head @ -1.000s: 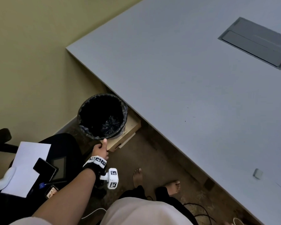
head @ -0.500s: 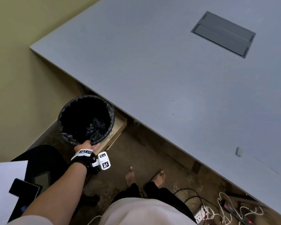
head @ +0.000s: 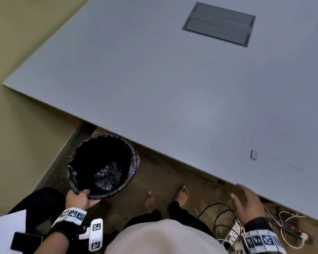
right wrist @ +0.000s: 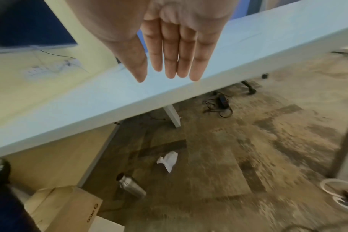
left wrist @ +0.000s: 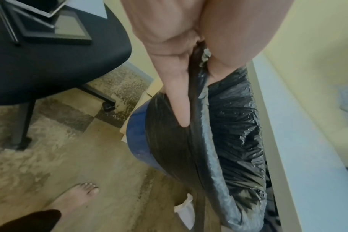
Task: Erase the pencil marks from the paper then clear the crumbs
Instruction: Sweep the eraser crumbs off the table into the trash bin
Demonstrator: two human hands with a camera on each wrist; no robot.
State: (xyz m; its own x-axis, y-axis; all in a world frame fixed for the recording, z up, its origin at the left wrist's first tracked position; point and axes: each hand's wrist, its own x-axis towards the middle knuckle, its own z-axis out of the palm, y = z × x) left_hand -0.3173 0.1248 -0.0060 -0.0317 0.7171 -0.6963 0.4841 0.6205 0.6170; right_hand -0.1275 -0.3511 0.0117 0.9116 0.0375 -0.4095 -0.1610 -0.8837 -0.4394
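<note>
A round bin (head: 103, 164) lined with a black bag stands on the floor under the grey table's (head: 154, 79) near edge. My left hand (head: 79, 197) grips its near rim, thumb inside and fingers outside; the left wrist view shows the rim (left wrist: 201, 97) pinched and the bin's blue wall (left wrist: 137, 138). My right hand (head: 246, 202) hovers flat and empty at the table edge, its fingers (right wrist: 171, 51) straight. A small white eraser (head: 253, 154) lies on the table near that edge. A few dark crumbs (head: 173, 119) dot the tabletop. The white paper (head: 9, 228) lies on the chair at lower left.
A black chair (left wrist: 50, 55) with a phone (head: 26, 241) and flat devices sits left of me. Power strips and cables (head: 283, 228) lie on the floor at right. A cardboard box (right wrist: 69, 205), a metal bottle (right wrist: 132, 186) and crumpled paper (right wrist: 169, 160) lie under the table.
My left hand has closed on the bin's rim and drawn the bin out from under the table. My right hand has come into view at the table edge. The camera swung right.
</note>
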